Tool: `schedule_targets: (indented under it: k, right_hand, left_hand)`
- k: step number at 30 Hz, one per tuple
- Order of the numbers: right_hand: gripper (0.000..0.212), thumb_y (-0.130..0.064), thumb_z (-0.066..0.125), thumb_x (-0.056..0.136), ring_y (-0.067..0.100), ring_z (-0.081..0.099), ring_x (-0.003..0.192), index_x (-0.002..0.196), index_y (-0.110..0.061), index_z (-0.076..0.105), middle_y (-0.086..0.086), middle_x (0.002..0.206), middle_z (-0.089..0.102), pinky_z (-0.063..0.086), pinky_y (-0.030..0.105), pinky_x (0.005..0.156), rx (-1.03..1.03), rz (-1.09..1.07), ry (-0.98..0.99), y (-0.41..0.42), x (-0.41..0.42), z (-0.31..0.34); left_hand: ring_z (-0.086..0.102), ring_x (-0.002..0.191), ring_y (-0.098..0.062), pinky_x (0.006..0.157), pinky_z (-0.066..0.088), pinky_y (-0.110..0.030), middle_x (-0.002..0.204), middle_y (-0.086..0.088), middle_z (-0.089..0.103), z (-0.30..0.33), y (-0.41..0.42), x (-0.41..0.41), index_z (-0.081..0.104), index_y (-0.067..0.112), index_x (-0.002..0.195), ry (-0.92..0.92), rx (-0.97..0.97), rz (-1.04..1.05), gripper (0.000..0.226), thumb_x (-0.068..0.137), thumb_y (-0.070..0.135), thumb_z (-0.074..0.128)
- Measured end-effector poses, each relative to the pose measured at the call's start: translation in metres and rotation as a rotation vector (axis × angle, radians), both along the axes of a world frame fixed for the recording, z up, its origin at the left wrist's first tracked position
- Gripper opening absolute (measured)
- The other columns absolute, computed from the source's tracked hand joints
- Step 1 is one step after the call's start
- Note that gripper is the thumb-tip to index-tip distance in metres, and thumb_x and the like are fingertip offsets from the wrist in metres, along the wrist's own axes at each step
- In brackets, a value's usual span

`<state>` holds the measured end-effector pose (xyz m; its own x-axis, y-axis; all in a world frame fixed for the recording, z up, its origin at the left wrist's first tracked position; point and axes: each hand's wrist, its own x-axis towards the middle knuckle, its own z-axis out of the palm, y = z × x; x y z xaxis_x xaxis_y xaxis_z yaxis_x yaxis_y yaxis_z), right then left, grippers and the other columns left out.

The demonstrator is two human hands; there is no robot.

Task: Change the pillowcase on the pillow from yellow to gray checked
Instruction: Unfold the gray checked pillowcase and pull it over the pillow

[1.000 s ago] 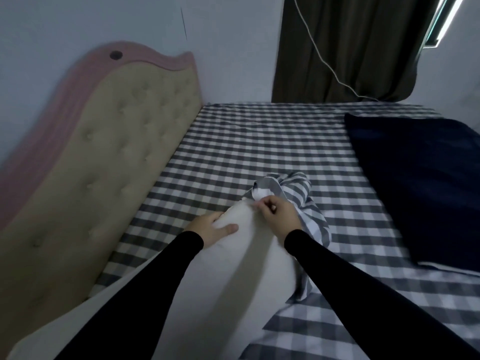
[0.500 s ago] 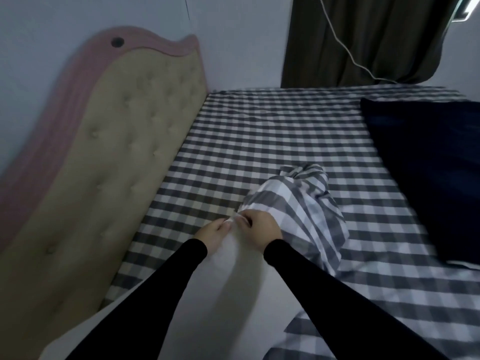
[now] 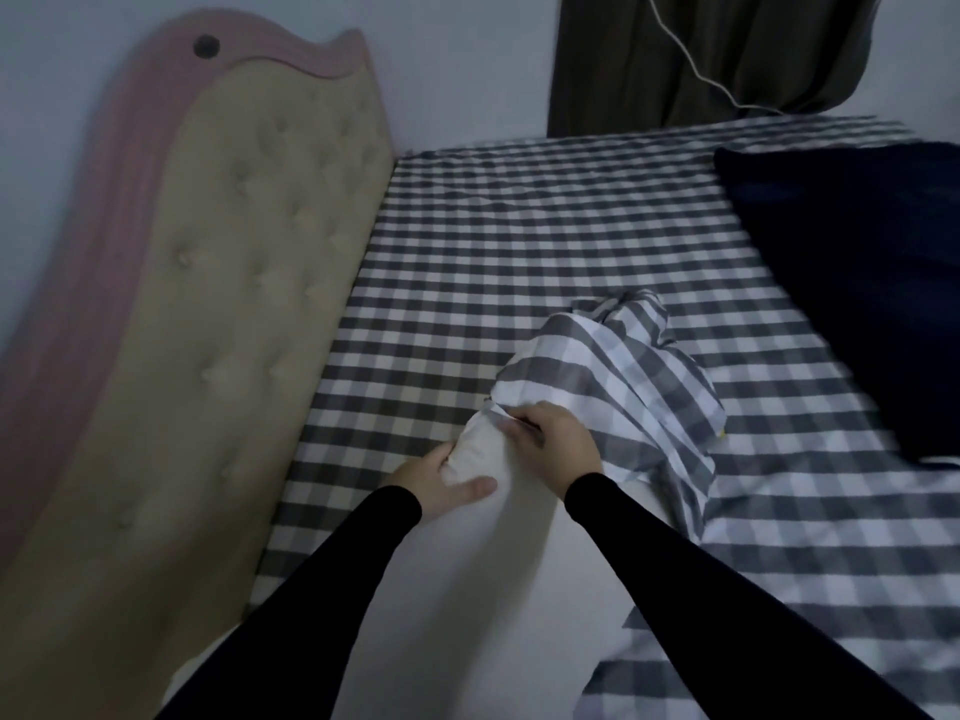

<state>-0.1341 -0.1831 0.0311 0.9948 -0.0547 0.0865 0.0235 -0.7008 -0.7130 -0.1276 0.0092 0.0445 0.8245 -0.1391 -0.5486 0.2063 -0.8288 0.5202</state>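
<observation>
1. My right-hand fingers (image 3: 519, 426) are curled, pinching the open edge of the gray checked pillowcase (image 3: 618, 387) at the far corner of the pillow (image 3: 478, 558).
2. My left hand (image 3: 441, 478) grips the pillow's left far corner: thumb lies across the top, fingers wrap around the side and under, mostly hidden.
3. My right hand (image 3: 558, 444) sits just right of the left one, on top of the pillow end; the two hands are close but not touching.
4. The pillow is bare white and lies lengthwise toward me on the bed, between my two black sleeves (image 3: 291, 610).
5. The pillowcase as a container: only the pillow's far tip is in its mouth. The rest of the case is bunched and mostly slack, heaped past and to the right of the pillow end, trailing down the pillow's right side.
6. A tiny yellow speck shows at the case's right edge; I can't tell what it is.
7. The checked bedsheet (image 3: 545, 226) lies under everything, in the same pattern as the case.
8. A tufted beige headboard (image 3: 218, 304) with pink trim runs along the left.
9. A dark navy blanket (image 3: 857, 262) lies far right on the bed, well apart from the pillow.
10. A dark curtain (image 3: 701, 49) with a white cord (image 3: 691, 67) across it hangs behind the bed.
</observation>
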Motion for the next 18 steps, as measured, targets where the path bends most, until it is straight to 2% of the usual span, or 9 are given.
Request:
schedule_targets:
  k: [3,5,7,9,11,14,16,18]
  right_hand:
    - [0.027,-0.034,0.058,0.092,0.016,0.062,0.098,0.109,-0.018,0.070,0.000,0.104,0.070,0.041,0.019,0.082,0.095,-0.014,0.057,0.026,0.000,0.007]
    - [0.024,-0.033,0.057,0.092,0.017,0.062,0.092,0.101,-0.016,0.071,0.002,0.098,0.071,0.041,0.021,0.077,0.084,0.023,0.099,0.047,-0.002,0.007]
    - [0.022,-0.032,0.055,0.092,0.019,0.060,0.084,0.091,-0.015,0.069,0.005,0.090,0.069,0.037,0.023,0.070,0.030,0.087,0.150,0.062,-0.005,0.001]
    - [0.022,-0.028,0.055,0.093,0.021,0.060,0.086,0.095,-0.012,0.069,0.007,0.092,0.068,0.041,0.024,0.073,0.067,0.110,0.173,0.068,-0.007,-0.007]
    - [0.023,-0.022,0.054,0.093,0.022,0.058,0.096,0.110,-0.012,0.067,0.008,0.102,0.063,0.042,0.025,0.084,0.077,0.123,0.159,0.065,-0.007,-0.017]
    - [0.035,-0.024,0.057,0.091,0.023,0.049,0.108,0.126,-0.020,0.060,0.005,0.114,0.056,0.041,0.031,0.094,-0.040,0.048,0.140,0.053,-0.007,-0.037]
    - [0.035,-0.034,0.057,0.091,0.024,0.048,0.109,0.124,-0.024,0.060,0.003,0.116,0.055,0.042,0.036,0.094,-0.110,-0.045,0.158,0.042,-0.008,-0.049]
    - [0.032,-0.042,0.057,0.090,0.025,0.051,0.105,0.114,-0.021,0.063,0.002,0.111,0.058,0.045,0.039,0.087,-0.158,-0.105,0.189,0.031,-0.009,-0.058]
  left_hand:
    - [0.059,0.101,-0.008,0.089,0.050,-0.030,0.111,0.016,0.061,-0.005,0.008,-0.003,0.049,0.032,0.128,-0.022,-0.129,0.020,0.086,0.054,0.065,0.079]
    - [0.059,0.095,-0.003,0.083,0.049,-0.024,0.103,0.020,0.061,-0.003,0.013,-0.002,0.053,0.028,0.123,-0.027,-0.183,0.008,0.079,0.055,0.052,0.085]
    - [0.056,0.088,0.000,0.073,0.046,-0.018,0.099,0.020,0.060,-0.003,0.020,-0.001,0.055,0.026,0.119,-0.038,-0.152,-0.020,0.072,0.058,0.047,0.086]
    - [0.057,0.090,-0.002,0.074,0.046,-0.019,0.105,0.015,0.061,-0.006,0.033,0.000,0.055,0.028,0.122,-0.013,-0.139,0.014,0.075,0.057,0.049,0.086]
    - [0.055,0.096,-0.006,0.075,0.044,-0.019,0.112,0.013,0.057,-0.008,0.048,0.002,0.050,0.027,0.132,0.023,-0.116,0.042,0.085,0.059,0.052,0.084]
    - [0.050,0.110,-0.014,0.086,0.041,-0.024,0.131,0.006,0.051,-0.017,0.065,0.007,0.034,0.027,0.144,0.121,-0.058,0.040,0.096,0.065,0.053,0.080]
    - [0.047,0.124,-0.022,0.093,0.039,-0.029,0.143,0.001,0.044,-0.024,0.068,0.009,0.025,0.029,0.148,0.154,-0.032,0.060,0.101,0.066,0.056,0.077]
    - [0.045,0.127,-0.026,0.093,0.038,-0.031,0.145,-0.001,0.041,-0.030,0.066,0.009,0.021,0.029,0.149,0.141,0.044,0.060,0.103,0.066,0.061,0.074]
